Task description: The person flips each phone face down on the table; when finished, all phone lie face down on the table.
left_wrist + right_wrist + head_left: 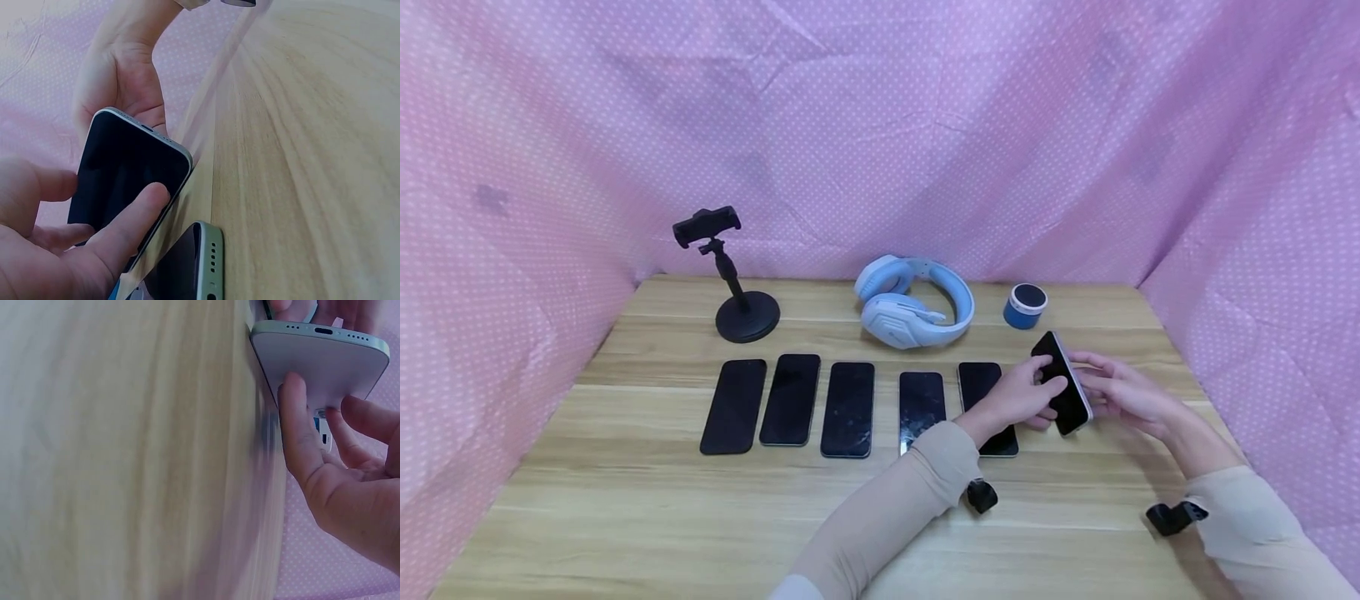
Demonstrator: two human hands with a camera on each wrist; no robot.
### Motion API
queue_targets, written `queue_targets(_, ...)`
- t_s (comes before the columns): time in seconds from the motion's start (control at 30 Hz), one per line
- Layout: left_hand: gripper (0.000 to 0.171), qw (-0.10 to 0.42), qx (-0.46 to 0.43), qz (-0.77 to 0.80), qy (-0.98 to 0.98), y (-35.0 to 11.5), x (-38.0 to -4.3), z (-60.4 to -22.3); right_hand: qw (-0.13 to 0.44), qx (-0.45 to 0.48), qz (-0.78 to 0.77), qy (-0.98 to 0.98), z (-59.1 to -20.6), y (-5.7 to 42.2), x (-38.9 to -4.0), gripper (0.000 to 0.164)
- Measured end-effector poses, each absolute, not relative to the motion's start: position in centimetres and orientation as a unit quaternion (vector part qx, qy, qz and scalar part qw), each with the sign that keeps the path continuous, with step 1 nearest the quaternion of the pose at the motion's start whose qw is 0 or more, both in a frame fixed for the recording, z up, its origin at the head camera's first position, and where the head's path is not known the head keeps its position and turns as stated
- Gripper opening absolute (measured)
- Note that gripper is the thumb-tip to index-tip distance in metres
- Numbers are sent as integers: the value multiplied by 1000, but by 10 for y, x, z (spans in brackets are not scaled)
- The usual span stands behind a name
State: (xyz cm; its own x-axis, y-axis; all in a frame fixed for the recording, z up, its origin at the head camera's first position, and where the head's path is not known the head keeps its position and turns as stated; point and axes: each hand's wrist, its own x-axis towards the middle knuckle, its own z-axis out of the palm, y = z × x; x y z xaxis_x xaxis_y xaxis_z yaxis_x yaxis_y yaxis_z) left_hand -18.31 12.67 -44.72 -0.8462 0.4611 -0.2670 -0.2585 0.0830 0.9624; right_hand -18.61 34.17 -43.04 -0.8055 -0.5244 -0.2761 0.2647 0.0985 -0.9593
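Observation:
A phone (1068, 400) with a dark screen and a pale frame stands tilted on edge between the two hands at the right of the table. My left hand (1018, 392) touches its screen side, with one digit flat on the glass (119, 169) and another fingertip at the edge. From the other side, my right hand (1127, 396) touches the pale back (319, 359) with its fingertips, the fingers spread rather than wrapped around it. Under the left wrist, another phone (977, 381) lies face up, partly hidden.
Several face-up phones lie in a row to the left, among them one with glare on its screen (921, 400). Behind them stand a black phone holder (747, 315), blue-white headphones (910, 321) and a small blue speaker (1022, 315). A pink dotted curtain (880, 150) borders the wooden table (647, 517).

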Motion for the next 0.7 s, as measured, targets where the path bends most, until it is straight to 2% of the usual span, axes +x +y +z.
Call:
queue_targets(0.1, 50, 270, 64, 691, 667, 126, -185, -448, 298, -96, -650, 693, -432, 341, -187, 32)
queue_targets(0.43, 36, 277, 35, 742, 610, 126, -189, -453, 301, -106, -616, 720, -434, 339, -190, 61)
queue_targets(0.7, 33, 275, 18, 755, 595, 123, -194, -458, 303, -103, -596, 737, -432, 336, -190, 58)
